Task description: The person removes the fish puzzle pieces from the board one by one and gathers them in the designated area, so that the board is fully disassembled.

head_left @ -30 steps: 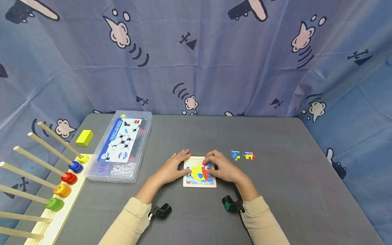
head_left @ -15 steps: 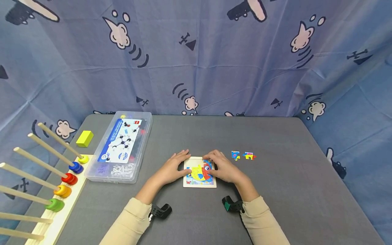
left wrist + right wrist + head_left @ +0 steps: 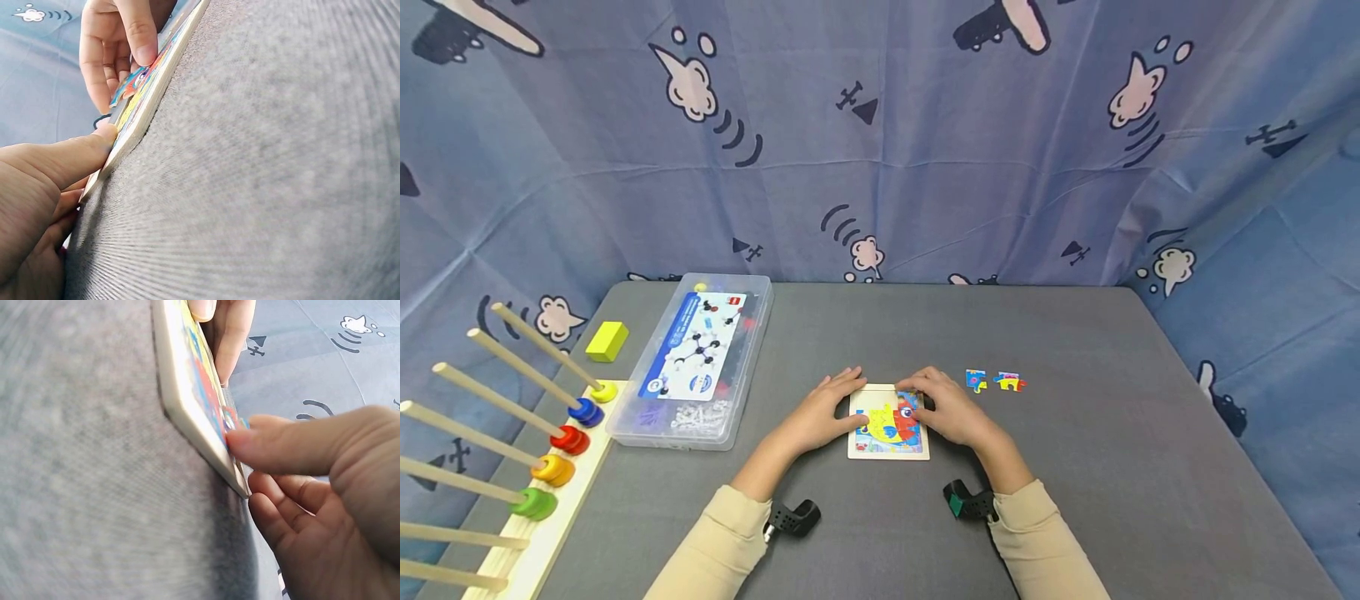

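A small wooden jigsaw board (image 3: 889, 456) with a colourful fish picture lies flat on the grey table in the head view. At its left edge my left hand (image 3: 822, 412) holds it, thumb (image 3: 103, 139) on the frame and fingers along the outer side. Over the right part, my right hand (image 3: 953, 414) pinches a blue-and-red puzzle piece (image 3: 127, 87) showing the fish's eye. This piece sits tilted at the board's upper right, partly covered by the right thumb (image 3: 247, 445). Bare wood shows in the board's upper left.
Two loose puzzle pieces, one mostly blue (image 3: 976, 381) and one yellow and red (image 3: 1009, 382), lie right of the board. Leftward are a clear plastic case (image 3: 748, 367), a yellow block (image 3: 607, 341) and a wooden peg rack (image 3: 572, 500) with coloured rings. A patterned curtain (image 3: 925, 200) hangs behind.
The right thumb and fingers shift slightly on the puzzle piece, uncovering more of the picture at the board's right side. The left hand and the board stay in place.
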A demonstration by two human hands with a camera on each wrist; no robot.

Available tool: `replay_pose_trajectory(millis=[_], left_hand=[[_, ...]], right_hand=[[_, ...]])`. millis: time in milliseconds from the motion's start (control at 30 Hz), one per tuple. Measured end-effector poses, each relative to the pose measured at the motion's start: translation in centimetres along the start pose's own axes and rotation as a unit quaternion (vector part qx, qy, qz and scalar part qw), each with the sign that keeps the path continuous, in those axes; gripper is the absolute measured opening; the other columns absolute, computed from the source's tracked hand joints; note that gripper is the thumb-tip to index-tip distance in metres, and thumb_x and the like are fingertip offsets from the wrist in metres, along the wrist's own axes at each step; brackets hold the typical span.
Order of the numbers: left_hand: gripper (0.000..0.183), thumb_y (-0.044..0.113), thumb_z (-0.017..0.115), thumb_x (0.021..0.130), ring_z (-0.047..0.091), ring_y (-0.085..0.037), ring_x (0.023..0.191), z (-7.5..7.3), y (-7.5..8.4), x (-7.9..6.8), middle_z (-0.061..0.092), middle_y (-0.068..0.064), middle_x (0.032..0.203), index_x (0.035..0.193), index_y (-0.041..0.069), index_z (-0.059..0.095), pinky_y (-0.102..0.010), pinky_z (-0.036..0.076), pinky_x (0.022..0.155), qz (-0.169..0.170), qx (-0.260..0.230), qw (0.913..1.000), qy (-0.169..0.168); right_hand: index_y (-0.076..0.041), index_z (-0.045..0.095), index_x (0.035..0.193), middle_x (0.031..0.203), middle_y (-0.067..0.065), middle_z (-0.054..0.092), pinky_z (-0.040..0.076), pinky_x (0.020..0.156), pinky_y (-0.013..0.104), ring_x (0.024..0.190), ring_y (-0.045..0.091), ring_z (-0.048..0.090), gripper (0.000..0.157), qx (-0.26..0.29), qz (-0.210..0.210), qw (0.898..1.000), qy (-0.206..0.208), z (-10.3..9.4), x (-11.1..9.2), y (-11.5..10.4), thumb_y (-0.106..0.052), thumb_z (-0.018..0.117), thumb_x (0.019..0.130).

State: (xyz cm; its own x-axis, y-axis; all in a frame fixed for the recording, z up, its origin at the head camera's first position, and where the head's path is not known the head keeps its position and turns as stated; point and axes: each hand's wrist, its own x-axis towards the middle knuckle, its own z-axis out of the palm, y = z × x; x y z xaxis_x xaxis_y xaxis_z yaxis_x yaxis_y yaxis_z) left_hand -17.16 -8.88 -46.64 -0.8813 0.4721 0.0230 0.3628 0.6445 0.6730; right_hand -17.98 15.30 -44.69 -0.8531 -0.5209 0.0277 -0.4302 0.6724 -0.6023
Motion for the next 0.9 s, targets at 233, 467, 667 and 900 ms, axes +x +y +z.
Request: replay_pose_trajectory(millis=[233, 467, 667, 900], left_hand=[[0.062, 0.028, 0.068, 0.087, 0.026, -0.025, 0.143, 0.0, -0.2, 0.0, 0.035, -0.01, 0.152, 0.139, 0.002, 0.047, -0.046, 0.015, 0.12, 0.002, 0.003, 1.0, 0.003], [0.061, 0.026, 0.068, 0.087, 0.028, -0.027, 0.143, 0.0, -0.2, 0.0, 0.037, -0.012, 0.151, 0.138, 0.001, 0.048, -0.048, 0.016, 0.119, 0.008, -0.002, 0.9999, 0.01], [0.06, 0.026, 0.069, 0.087, 0.028, -0.027, 0.143, 0.0, -0.2, 0.0, 0.037, -0.012, 0.15, 0.138, 0.0, 0.048, -0.047, 0.016, 0.119, 0.009, -0.003, 0.9999, 0.012], [0.061, 0.028, 0.069, 0.087, 0.027, -0.026, 0.143, 0.0, -0.2, 0.0, 0.037, -0.011, 0.151, 0.138, 0.002, 0.048, -0.047, 0.017, 0.119, 0.008, 0.002, 0.9999, 0.008]], right_hand=[[-0.012, 0.065, 0.121, 0.115, 0.004, 0.058, 0.046, 0.082, 0.034, 0.096, 0.018, 0.052, 0.036, 0.005, 0.018, 1.0, 0.016, 0.1, 0.2, 0.2, -0.006, 0.068, 0.085], [-0.01, 0.065, 0.119, 0.112, 0.004, 0.059, 0.047, 0.081, 0.034, 0.094, 0.017, 0.053, 0.033, 0.006, 0.018, 0.999, 0.03, 0.1, 0.4, 0.3, -0.007, 0.067, 0.086], [-0.01, 0.065, 0.12, 0.112, 0.004, 0.059, 0.048, 0.084, 0.036, 0.097, 0.018, 0.054, 0.034, 0.02, 0.023, 0.999, 0.029, -0.2, 0.2, 0.2, -0.006, 0.067, 0.086], [-0.006, 0.064, 0.12, 0.115, 0.009, 0.058, 0.048, 0.089, 0.044, 0.103, 0.025, 0.055, 0.034, 0.038, 0.022, 0.998, 0.037, -1.1, -0.3, 0.3, -0.002, 0.066, 0.086]])
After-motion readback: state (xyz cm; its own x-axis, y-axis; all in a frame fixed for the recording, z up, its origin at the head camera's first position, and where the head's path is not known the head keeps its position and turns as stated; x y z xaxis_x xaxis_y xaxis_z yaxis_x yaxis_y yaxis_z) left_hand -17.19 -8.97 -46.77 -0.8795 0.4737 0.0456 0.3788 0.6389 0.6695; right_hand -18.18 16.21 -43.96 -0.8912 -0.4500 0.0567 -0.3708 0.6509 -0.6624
